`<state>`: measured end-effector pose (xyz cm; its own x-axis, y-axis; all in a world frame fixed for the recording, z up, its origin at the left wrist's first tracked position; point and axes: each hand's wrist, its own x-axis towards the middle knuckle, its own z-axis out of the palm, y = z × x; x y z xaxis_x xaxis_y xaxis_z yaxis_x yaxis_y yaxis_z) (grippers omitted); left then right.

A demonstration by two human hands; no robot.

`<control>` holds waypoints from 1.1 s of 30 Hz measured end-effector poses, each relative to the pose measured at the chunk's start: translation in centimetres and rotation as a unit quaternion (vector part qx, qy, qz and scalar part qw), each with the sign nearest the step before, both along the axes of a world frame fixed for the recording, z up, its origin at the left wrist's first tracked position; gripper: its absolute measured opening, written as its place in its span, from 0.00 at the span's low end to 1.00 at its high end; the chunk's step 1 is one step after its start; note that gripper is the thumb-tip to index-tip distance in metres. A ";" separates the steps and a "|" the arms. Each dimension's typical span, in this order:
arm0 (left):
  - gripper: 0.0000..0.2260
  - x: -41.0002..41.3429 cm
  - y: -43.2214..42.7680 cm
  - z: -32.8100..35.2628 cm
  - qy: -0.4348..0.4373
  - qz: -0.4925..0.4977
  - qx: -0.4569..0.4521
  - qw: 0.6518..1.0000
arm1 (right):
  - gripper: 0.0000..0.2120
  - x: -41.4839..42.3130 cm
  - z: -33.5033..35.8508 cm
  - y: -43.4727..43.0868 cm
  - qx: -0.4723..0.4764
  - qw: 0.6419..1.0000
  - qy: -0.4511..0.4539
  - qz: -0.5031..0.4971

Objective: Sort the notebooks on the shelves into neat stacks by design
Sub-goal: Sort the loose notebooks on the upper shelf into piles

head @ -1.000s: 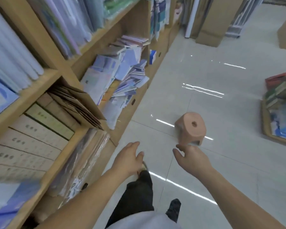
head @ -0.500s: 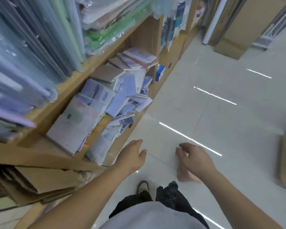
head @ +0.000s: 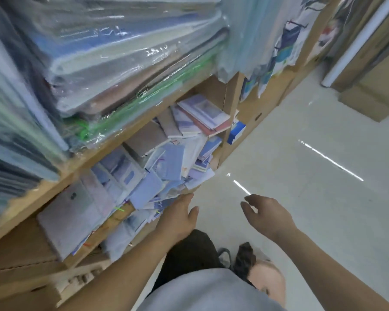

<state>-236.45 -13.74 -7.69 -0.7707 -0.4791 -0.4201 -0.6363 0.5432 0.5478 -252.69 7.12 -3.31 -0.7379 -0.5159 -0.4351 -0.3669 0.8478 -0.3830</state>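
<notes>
From my console I see a person in a pale grey-blue top (head: 207,290), black trousers (head: 189,250) and a dark shoe (head: 245,257), with both forearms (head: 126,270) bare down to the left hand (head: 180,218) and right hand (head: 270,216).

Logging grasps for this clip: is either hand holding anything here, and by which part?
Nothing is held. The left hand reaches open toward the messy notebooks; the right hand hovers open above the floor.
</notes>
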 end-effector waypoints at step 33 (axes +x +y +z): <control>0.19 -7.1 6.1 -9.5 -0.008 0.413 -0.047 0.910 | 0.15 -14.8 -11.9 -15.0 -0.045 0.865 -0.029 0.499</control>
